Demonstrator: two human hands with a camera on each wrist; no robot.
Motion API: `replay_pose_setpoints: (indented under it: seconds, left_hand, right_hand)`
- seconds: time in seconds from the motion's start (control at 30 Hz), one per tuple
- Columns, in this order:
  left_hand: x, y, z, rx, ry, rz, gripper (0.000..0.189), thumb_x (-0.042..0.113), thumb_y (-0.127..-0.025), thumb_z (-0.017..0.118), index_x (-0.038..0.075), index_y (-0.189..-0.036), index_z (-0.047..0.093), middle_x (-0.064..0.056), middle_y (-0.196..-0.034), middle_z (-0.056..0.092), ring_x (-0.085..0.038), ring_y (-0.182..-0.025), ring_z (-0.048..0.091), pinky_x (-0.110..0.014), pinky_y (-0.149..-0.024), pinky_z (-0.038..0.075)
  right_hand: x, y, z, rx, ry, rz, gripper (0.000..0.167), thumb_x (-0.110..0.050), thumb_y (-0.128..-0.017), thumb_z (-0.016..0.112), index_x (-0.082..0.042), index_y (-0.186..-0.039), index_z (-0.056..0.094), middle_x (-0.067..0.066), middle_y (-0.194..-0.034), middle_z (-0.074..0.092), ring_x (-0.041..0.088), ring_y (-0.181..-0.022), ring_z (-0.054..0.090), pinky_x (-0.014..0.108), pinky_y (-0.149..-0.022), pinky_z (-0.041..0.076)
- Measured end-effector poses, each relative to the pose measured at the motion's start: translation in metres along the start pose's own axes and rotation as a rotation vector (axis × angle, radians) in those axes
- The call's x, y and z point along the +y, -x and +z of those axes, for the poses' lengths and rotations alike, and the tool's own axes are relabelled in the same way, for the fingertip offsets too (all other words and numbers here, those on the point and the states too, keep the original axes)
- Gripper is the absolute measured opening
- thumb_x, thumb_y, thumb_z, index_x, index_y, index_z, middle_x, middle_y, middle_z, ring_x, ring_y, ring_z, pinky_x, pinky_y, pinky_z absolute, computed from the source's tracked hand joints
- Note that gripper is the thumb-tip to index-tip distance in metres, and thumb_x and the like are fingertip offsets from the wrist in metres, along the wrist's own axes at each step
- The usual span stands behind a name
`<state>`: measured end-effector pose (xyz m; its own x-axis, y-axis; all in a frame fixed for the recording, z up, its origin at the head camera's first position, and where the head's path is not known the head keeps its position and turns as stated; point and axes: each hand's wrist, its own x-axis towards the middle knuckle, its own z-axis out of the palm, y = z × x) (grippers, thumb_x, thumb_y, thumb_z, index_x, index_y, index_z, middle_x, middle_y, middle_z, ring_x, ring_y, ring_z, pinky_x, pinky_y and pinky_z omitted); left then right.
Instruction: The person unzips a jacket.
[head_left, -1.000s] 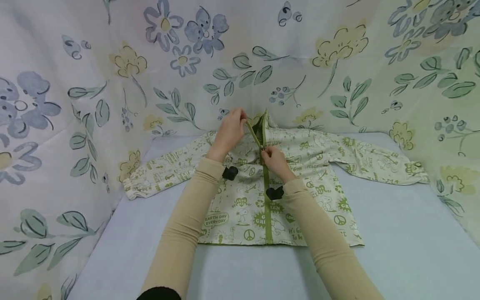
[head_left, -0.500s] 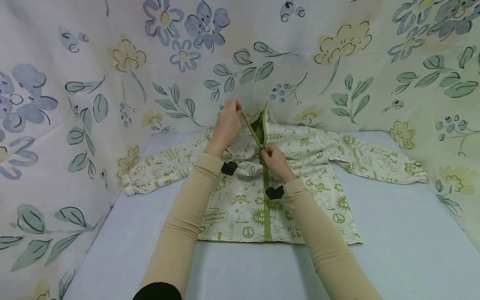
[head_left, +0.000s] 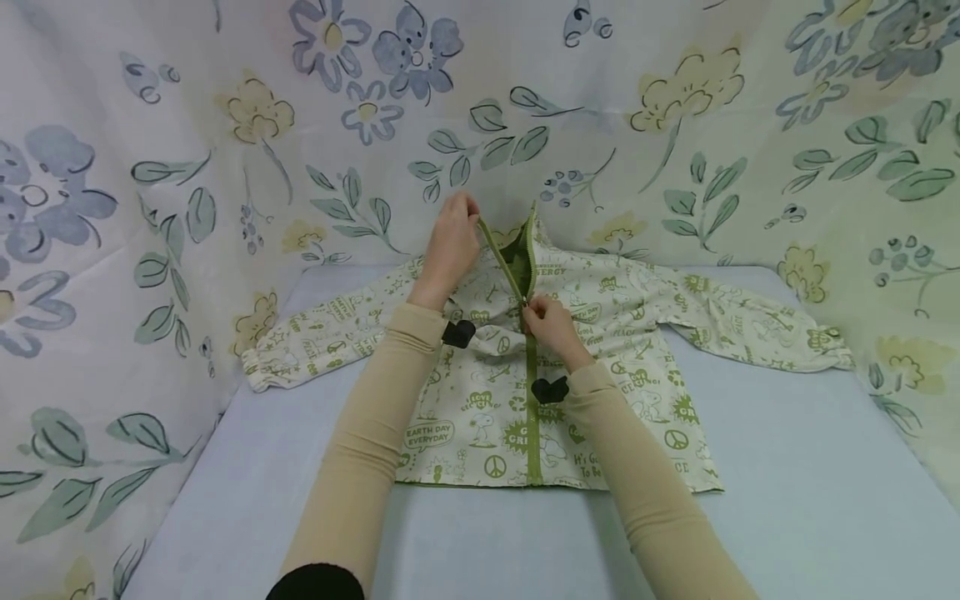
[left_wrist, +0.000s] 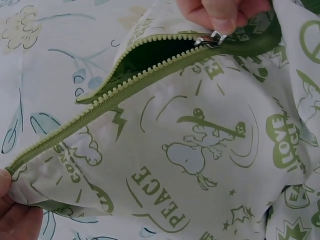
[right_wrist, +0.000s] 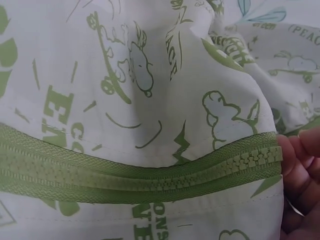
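A white zip-up jacket [head_left: 480, 400] printed in green lies front up with both sleeves spread. My left hand [head_left: 452, 242] pinches the top corner of one front edge and holds it up and out to the left. In the left wrist view that hand's fingers [left_wrist: 17, 217] grip the fabric at the end of the tooth row. My right hand [head_left: 551, 323] pinches the metal zipper pull [left_wrist: 218, 37] at the upper chest. Above the slider the zipper gapes, showing green lining [head_left: 516, 254]. Below it, joined zipper teeth [right_wrist: 165, 182] run on in the right wrist view.
The jacket lies on a pale table [head_left: 795, 483]. A floral curtain [head_left: 585, 150] stands behind it and along the sides, close to the collar. Each wrist carries a small black device [head_left: 550, 389].
My left hand has lifted the collar corner up and to the left, widening the gap. My right hand has drawn the zipper pull slightly down, so the opening is longer.
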<state>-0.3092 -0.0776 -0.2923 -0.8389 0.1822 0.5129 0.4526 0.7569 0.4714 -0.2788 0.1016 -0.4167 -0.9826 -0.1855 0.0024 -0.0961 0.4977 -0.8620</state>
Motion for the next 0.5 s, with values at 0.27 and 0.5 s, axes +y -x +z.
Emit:
replay_pose_setpoints:
  seconds: [0.27,0.5]
  left_hand:
    - [0.0017,-0.0021,-0.0009,0.025,0.028,-0.024,0.010,0.006,-0.099,0.039,-0.001,-0.103,0.046,-0.014,-0.100,0.046,-0.023,-0.086,0.049,-0.028,-0.070,0.044]
    - [-0.0002,-0.0010,-0.0006,0.046,0.054,-0.027,0.011,0.006,-0.100,0.039,-0.001,-0.104,0.046,-0.015,-0.102,0.045,-0.023,-0.086,0.049,-0.029,-0.070,0.043]
  right_hand:
    - [0.0024,0.0020,-0.0005,-0.008,-0.037,0.021,0.026,-0.022,-0.099,0.046,0.001,-0.097,0.057,0.016,-0.083,0.060,0.029,-0.069,0.055,0.031,-0.052,0.040]
    - [0.0033,0.0025,-0.0003,-0.016,-0.066,0.021,0.028,-0.024,-0.098,0.048,0.002,-0.098,0.060,0.014,-0.081,0.062,0.030,-0.069,0.056,0.031,-0.052,0.040]
